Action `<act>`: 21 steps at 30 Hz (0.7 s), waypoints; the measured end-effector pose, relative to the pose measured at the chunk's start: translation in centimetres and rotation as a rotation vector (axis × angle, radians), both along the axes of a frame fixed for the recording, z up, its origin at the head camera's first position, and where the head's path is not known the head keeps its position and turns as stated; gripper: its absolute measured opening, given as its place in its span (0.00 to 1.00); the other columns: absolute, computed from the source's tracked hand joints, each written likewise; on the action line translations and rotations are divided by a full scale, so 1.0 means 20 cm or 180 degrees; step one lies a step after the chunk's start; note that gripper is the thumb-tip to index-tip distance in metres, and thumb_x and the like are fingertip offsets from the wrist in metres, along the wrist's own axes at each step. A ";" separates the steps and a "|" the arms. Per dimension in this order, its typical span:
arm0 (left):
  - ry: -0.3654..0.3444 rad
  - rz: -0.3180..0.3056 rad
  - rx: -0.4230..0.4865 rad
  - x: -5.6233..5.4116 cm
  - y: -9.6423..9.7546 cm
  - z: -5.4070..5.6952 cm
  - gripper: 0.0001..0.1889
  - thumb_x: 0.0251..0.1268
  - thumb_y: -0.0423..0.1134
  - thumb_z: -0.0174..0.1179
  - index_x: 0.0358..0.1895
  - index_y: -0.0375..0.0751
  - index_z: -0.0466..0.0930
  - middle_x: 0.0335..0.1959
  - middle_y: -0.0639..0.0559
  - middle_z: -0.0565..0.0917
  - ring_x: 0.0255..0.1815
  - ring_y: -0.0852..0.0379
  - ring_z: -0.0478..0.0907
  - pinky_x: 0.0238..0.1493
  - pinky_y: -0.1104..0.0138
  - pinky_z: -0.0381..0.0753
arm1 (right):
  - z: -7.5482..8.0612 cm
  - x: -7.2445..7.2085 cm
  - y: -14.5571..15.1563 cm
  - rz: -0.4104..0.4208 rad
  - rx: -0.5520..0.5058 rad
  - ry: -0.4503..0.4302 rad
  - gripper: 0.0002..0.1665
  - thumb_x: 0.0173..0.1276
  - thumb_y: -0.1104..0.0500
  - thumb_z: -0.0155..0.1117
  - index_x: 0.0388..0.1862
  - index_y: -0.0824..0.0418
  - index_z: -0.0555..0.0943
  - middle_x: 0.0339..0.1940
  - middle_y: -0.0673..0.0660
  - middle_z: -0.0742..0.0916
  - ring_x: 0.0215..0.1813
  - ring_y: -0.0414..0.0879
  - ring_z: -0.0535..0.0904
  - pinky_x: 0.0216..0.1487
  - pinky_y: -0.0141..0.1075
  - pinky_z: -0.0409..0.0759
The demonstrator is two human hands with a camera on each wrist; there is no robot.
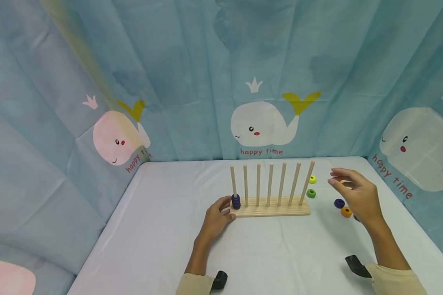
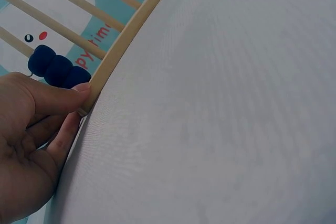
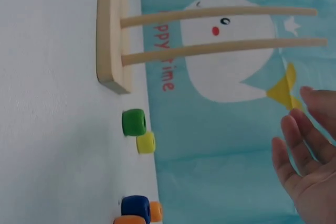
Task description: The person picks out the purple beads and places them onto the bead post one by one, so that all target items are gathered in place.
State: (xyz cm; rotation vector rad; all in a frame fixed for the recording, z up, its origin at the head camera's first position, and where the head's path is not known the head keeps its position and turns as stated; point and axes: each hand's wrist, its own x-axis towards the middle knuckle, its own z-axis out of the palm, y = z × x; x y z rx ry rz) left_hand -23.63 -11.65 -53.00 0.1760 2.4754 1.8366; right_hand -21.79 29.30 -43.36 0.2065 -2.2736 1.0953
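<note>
A wooden peg rack (image 1: 269, 211) with a row of upright pegs stands on the white table. Three dark blue beads (image 1: 236, 201) are stacked on its leftmost peg; the left wrist view shows these blue beads (image 2: 59, 69) too. My left hand (image 1: 215, 219) grips the left end of the base, thumb on the front edge. Raised over the table to the right of the rack, my right hand (image 1: 359, 196) has loosely bent fingers. In the right wrist view, nothing shows between the fingers of this hand (image 3: 315, 166).
Right of the rack lie a green bead (image 1: 311, 193), a yellow bead (image 1: 312, 179), a blue bead (image 1: 339, 203) and an orange bead (image 1: 346, 212). Others are partly hidden behind my right hand. A blue whale-print curtain (image 1: 192, 102) surrounds the table.
</note>
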 end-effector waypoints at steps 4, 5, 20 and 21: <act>0.0020 -0.0009 0.0007 0.00 0.00 0.00 0.34 0.63 0.25 0.70 0.74 0.39 0.74 0.71 0.39 0.79 0.73 0.42 0.77 0.67 0.69 0.85 | -0.02 -0.01 0.05 -0.0072 0.0018 -0.0106 0.20 0.74 0.58 0.73 0.63 0.60 0.86 0.55 0.63 0.90 0.49 0.17 0.77 0.53 0.07 0.73; 0.0031 -0.0012 0.0001 0.00 0.00 0.00 0.34 0.63 0.25 0.70 0.74 0.38 0.74 0.71 0.38 0.79 0.73 0.41 0.77 0.67 0.69 0.85 | -0.03 -0.01 0.06 -0.0086 0.0009 -0.0137 0.21 0.74 0.58 0.73 0.63 0.60 0.86 0.55 0.63 0.90 0.49 0.16 0.77 0.53 0.07 0.73; 0.0016 -0.0005 -0.0014 0.01 0.00 0.00 0.34 0.64 0.25 0.70 0.75 0.38 0.74 0.72 0.39 0.79 0.73 0.42 0.77 0.66 0.70 0.84 | -0.13 -0.04 0.21 -0.0115 -0.0007 -0.0717 0.27 0.76 0.54 0.72 0.67 0.66 0.81 0.58 0.68 0.87 0.46 0.13 0.74 0.50 0.05 0.73; 0.0009 -0.0004 -0.0009 0.01 0.00 0.00 0.34 0.64 0.26 0.70 0.75 0.38 0.74 0.72 0.40 0.79 0.74 0.43 0.77 0.66 0.71 0.84 | -0.13 -0.04 0.21 -0.0098 -0.0005 -0.0752 0.28 0.76 0.53 0.72 0.68 0.66 0.81 0.58 0.69 0.88 0.46 0.12 0.74 0.49 0.05 0.73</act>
